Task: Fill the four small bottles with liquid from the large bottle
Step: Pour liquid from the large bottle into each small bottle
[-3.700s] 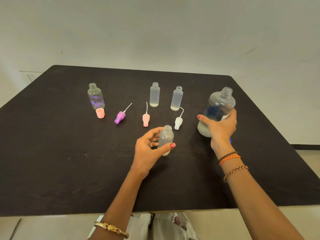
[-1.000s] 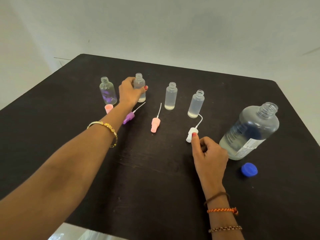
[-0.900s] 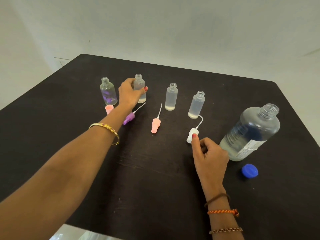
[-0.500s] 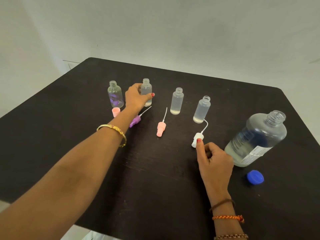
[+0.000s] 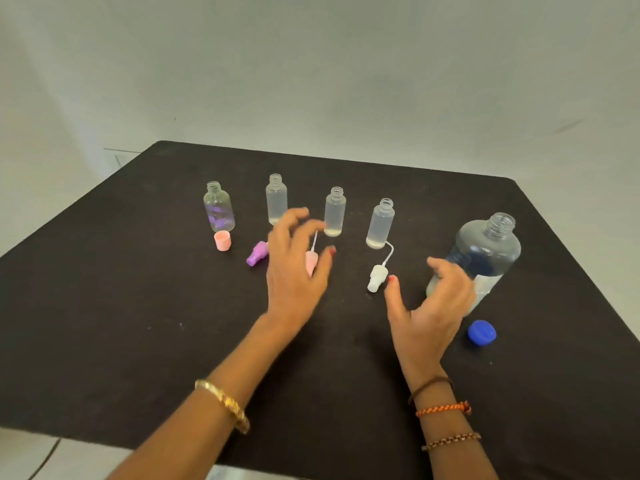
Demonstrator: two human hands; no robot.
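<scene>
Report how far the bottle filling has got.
Done: all four small bottles stand uncapped in a row; three show only a thin layer of liquid at the bottom. In hand: nothing; left hand and right hand hover open. Left: the large bottle holds liquid, so filling remains, then caps.

Looks like a plain indoor room set up as a makeshift workspace, exact type unclear. Evidence: one dark matte worktop pushed near a bare pale wall, no decor or fixtures on it. A faint rectangular outline sits low on the wall at the worktop's far left corner; can't tell what it is. On the worktop only refill gear: small uncapped plastic bottles, loose spray pumps, one large clear bottle. A pale floor strip shows at bottom left.
</scene>
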